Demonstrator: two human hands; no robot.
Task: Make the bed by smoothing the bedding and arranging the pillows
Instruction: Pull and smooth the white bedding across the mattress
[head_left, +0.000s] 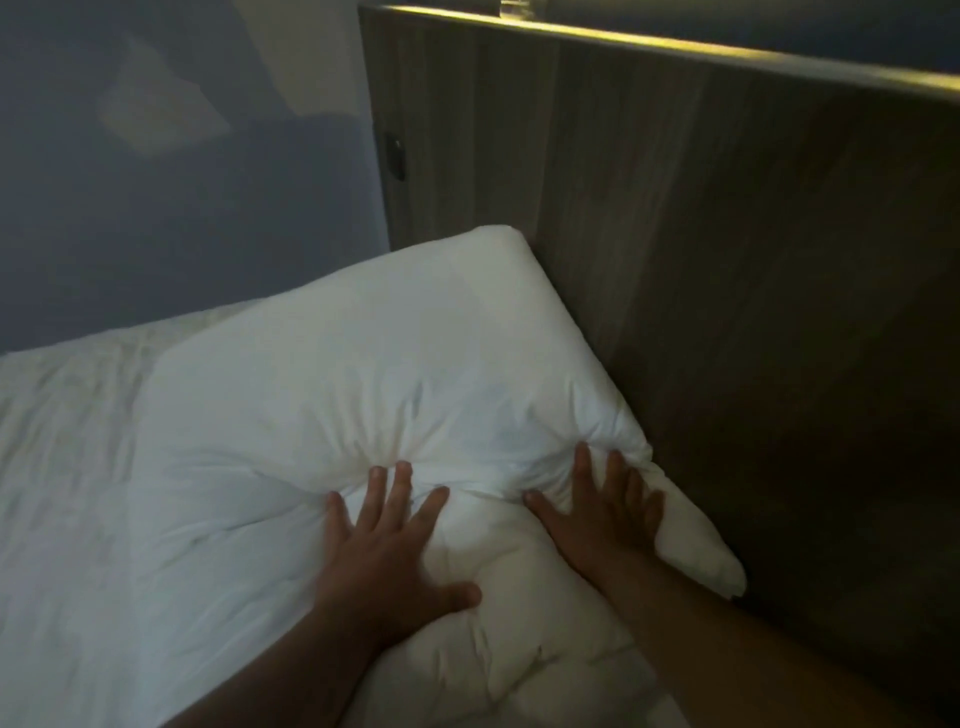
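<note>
Pillow (363, 364), one and white, lies on the bed with its long right edge touching the wooden headboard (701, 260) and one corner pointing up along the headboard's left end. Two bare hands press down into it, side by side. The left hand (384, 551) is the one farther from the headboard. It lies flat with its fingers (402, 483) spread and straight, grasping nothing, and the thumb points out toward the headboard side. The right hand (602, 514) is just beside the headboard, also flat, its fingers (582, 467) spread and sunk into the fabric, again holding nothing. Where the two hands push, the pillow is dented into a deep crease with wrinkles fanning out from the fingertips. Below the hands the white fabric puffs up again; whether that is the same pillow or a second piece cannot be told. White bedding (67, 493), lightly creased, spreads away from the headboard on the left. One small dark switch (396, 156) sits on the headboard's left edge, and one strip of yellowish light (727, 57) runs along its top. A blue-grey wall (182, 182) stands left of the headboard.
</note>
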